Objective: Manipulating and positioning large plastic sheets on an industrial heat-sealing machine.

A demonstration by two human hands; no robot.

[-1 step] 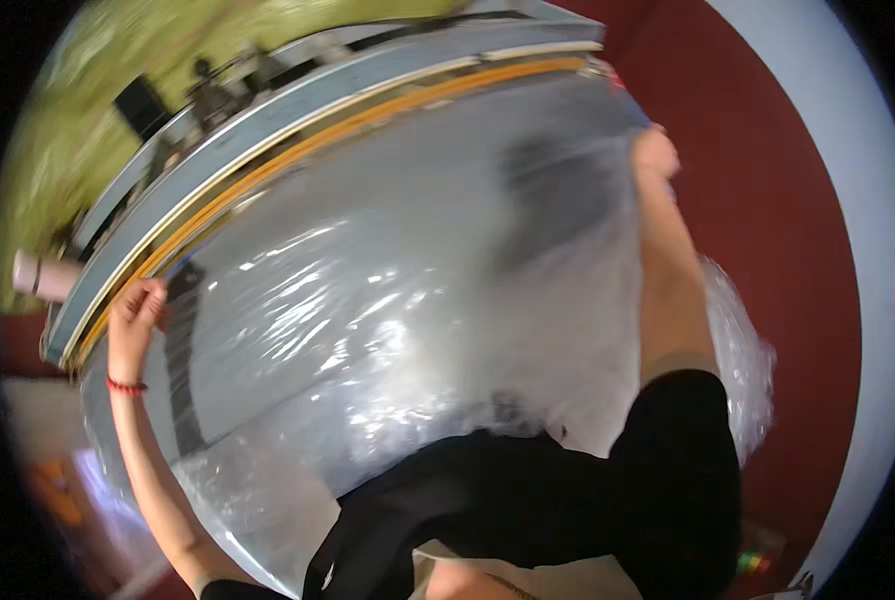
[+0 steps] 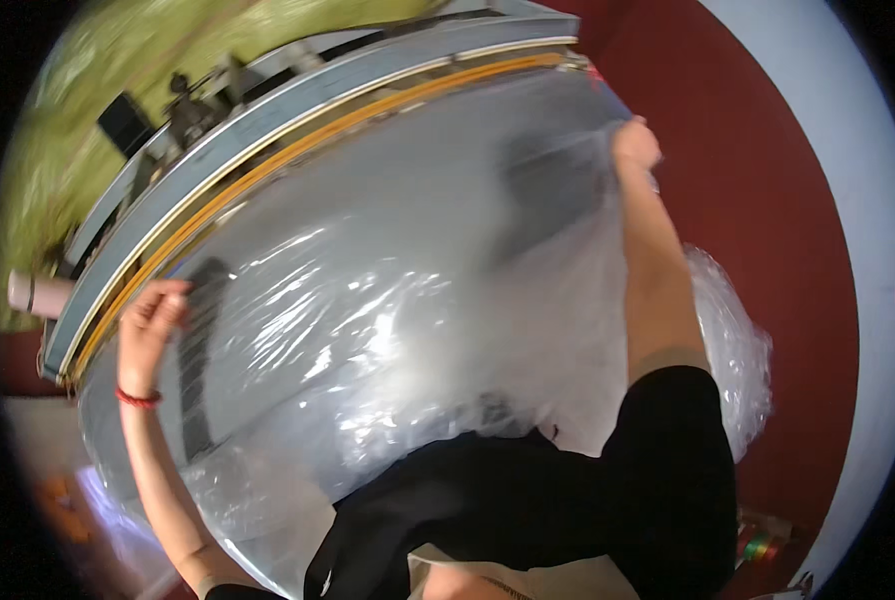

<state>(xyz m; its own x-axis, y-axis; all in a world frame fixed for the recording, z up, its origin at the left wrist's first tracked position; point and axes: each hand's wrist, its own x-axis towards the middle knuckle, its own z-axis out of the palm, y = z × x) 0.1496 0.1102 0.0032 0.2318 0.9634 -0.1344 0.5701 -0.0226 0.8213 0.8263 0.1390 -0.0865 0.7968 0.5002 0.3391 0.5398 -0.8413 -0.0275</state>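
A wide sheet of clear plastic film point(image 2: 367, 320) stretches over a grey table surface, shiny and wrinkled near my body. My right hand point(image 2: 635, 147) reaches far out on the right and is closed on the film's edge, where the sheet pulls into a fold. At the far left, near the orange strip, my left hand point(image 2: 152, 318) has thumb and fingers pinched together on what looks like the film; the pinched bit itself is too small to make out. A dark band point(image 2: 202, 360) shows beside this hand.
A grey machine rail point(image 2: 297, 95) with an orange strip point(image 2: 297, 150) crosses the far side. Beyond it are metal fittings point(image 2: 189, 115) and yellow-green sheeting point(image 2: 97, 80). A pink bottle point(image 2: 39, 294) stands at the left. Bunched film point(image 2: 732, 350) hangs at the right over dark red floor point(image 2: 767, 240).
My left hand has shifted slightly right and toward me, away from the orange strip. The right hand has moved a little left in the picture, as the whole view shifts slightly.
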